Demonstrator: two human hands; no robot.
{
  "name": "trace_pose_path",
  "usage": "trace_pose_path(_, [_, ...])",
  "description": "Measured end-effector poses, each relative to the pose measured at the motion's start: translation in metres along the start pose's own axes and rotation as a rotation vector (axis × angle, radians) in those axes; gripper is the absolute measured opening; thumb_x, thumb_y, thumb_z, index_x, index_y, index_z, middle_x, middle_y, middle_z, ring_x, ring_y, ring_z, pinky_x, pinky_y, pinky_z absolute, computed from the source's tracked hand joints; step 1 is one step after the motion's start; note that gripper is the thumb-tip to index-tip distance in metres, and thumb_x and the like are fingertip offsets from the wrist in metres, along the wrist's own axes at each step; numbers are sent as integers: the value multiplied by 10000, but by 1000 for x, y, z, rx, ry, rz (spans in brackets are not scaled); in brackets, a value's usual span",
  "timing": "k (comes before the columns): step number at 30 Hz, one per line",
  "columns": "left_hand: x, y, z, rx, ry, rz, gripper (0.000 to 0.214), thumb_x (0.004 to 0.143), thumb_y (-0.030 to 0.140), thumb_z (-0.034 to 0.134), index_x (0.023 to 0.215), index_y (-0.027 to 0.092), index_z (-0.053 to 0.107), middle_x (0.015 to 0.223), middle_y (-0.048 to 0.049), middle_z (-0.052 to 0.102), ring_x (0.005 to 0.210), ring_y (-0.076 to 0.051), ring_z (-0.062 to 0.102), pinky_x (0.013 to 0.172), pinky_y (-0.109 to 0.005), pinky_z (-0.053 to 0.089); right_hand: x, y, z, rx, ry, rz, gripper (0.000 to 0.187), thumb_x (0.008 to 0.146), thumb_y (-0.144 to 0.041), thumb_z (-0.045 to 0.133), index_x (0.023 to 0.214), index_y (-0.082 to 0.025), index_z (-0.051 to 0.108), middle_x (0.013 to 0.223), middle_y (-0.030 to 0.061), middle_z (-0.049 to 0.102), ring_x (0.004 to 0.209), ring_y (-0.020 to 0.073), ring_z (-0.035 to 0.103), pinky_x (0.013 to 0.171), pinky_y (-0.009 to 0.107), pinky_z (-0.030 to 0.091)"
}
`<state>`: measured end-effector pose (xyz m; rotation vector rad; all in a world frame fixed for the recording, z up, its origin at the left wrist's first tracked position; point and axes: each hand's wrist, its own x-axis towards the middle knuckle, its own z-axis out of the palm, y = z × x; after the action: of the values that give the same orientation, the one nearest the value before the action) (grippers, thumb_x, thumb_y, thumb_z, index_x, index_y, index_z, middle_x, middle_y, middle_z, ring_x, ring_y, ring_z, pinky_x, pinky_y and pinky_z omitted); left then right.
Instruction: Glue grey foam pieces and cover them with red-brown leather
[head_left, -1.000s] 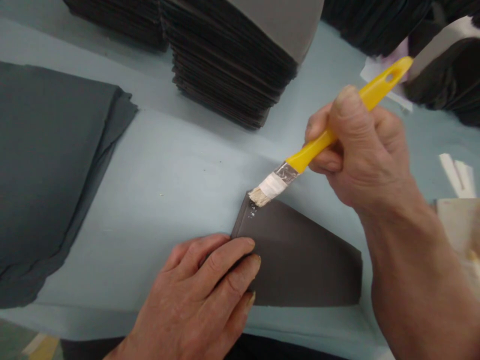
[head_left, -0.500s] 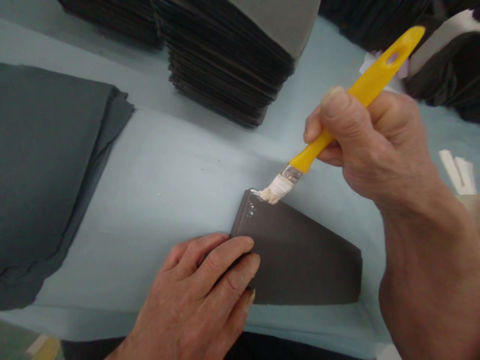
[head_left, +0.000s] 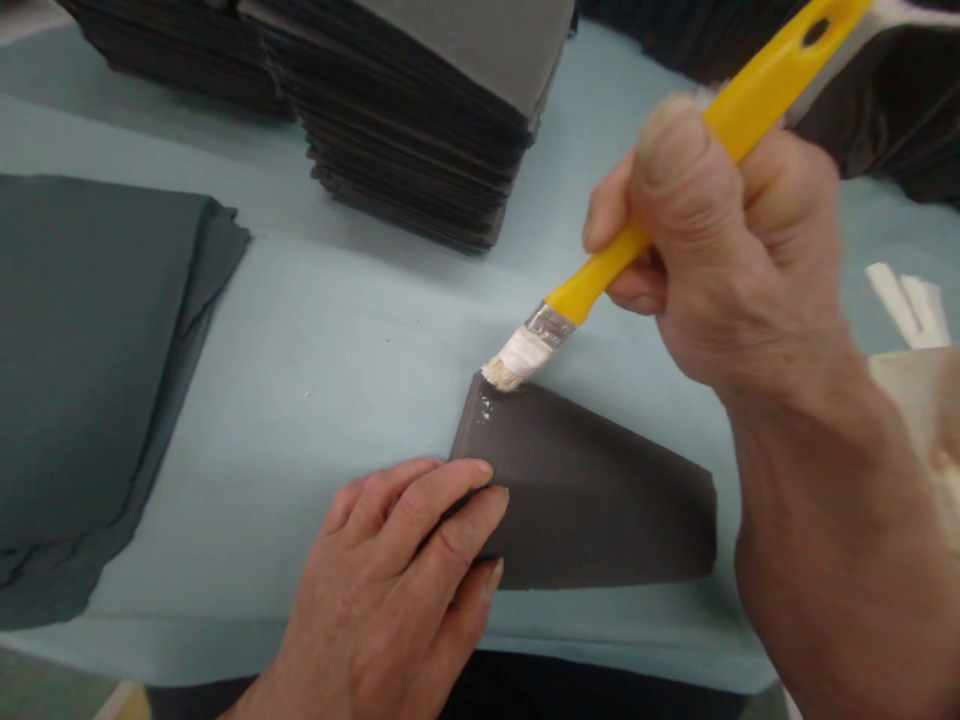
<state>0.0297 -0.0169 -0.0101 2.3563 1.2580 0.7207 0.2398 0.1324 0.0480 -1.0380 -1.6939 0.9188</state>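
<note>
A dark grey cut piece [head_left: 592, 495] lies flat on the pale blue table [head_left: 337, 340] in front of me. My left hand [head_left: 405, 570] rests on its near left corner with fingers stretched flat, pressing it down. My right hand [head_left: 720, 260] is closed round the yellow handle of a small brush [head_left: 600, 280]. The brush's pale bristles touch the piece's far left corner, where wet specks of glue shine.
A tall stack of dark cut pieces [head_left: 427, 130] stands behind the work spot, with more dark stacks at the back left and back right. Folded dark grey fabric [head_left: 90, 370] covers the left side. White strips [head_left: 907, 305] and a pale container [head_left: 922, 420] sit at the right edge.
The brush tip has shifted a little along the piece's far left corner, leaving wet specks. The handle now tilts higher. My left hand has stayed on the piece.
</note>
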Motion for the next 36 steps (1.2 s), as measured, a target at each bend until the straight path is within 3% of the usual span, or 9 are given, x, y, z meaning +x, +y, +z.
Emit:
trace_pose_path(8, [15,13,0,68,-17,-44,329,1086,167,519,1404,183,602,1215,-67,691,1039,-240,616,905,-408,483,-1,7,-3,-85,-99,5,615,1017,-693,653,644,-207,603,512,-64,398,444,58,328,486,243,346])
trace_pose_path(13, [20,16,3,120,-3,-52,292,1094,170,509,1363,191,622,1153,-69,673,982,-242,598,859,-422,428,-5,14,-15,-136,-149,-34,570,1070,-626,596,680,-213,638,541,-55,414,467,73,363,504,249,359])
trace_pose_path(17, [19,16,3,130,-14,-57,310,1095,162,511,1388,185,612,1179,-83,645,1024,-252,580,925,-447,398,-10,16,-25,-178,-139,-50,535,1106,-560,548,720,-219,689,556,-46,421,480,83,364,476,258,303])
trace_pose_path(20, [17,16,3,134,-31,-41,346,1082,130,539,1421,173,592,1208,-93,623,1055,-252,570,948,-450,391,-14,13,-29,-209,-115,28,473,1082,-483,638,688,-230,701,522,-42,431,468,92,366,435,270,247])
trace_pose_path(23, [18,16,3,157,-29,-26,357,1077,120,555,1429,167,586,1210,-94,616,1061,-249,569,949,-444,394,-18,7,-31,-221,-74,81,443,1065,-315,689,632,-223,677,482,-51,433,445,86,371,433,267,251])
trace_pose_path(25, [18,16,4,176,-23,-19,352,1077,119,554,1423,171,589,1198,-90,614,1058,-246,570,942,-436,396,-20,3,-33,-220,-64,42,454,1072,-250,664,619,-220,662,485,-55,461,442,81,390,454,258,289])
trace_pose_path(28, [19,16,4,200,-30,-13,362,1076,120,554,1431,181,587,1201,-88,613,1055,-246,574,930,-428,400,-23,-2,-37,-219,-61,46,491,1066,-301,676,583,-224,634,497,-52,498,455,84,420,502,250,361])
trace_pose_path(32, [18,16,4,207,-38,-23,377,1070,131,568,1442,192,584,1208,-88,619,1058,-250,593,932,-427,413,-29,-5,-43,-236,-51,96,532,1063,-430,671,572,-229,633,480,-42,489,461,95,421,506,259,354])
trace_pose_path(36, [18,14,4,237,-32,-11,361,1075,146,564,1433,184,592,1202,-91,626,1058,-256,602,930,-426,416,-38,-1,-55,-283,-65,8,539,1078,-480,615,602,-230,645,483,-30,482,473,99,431,535,274,374])
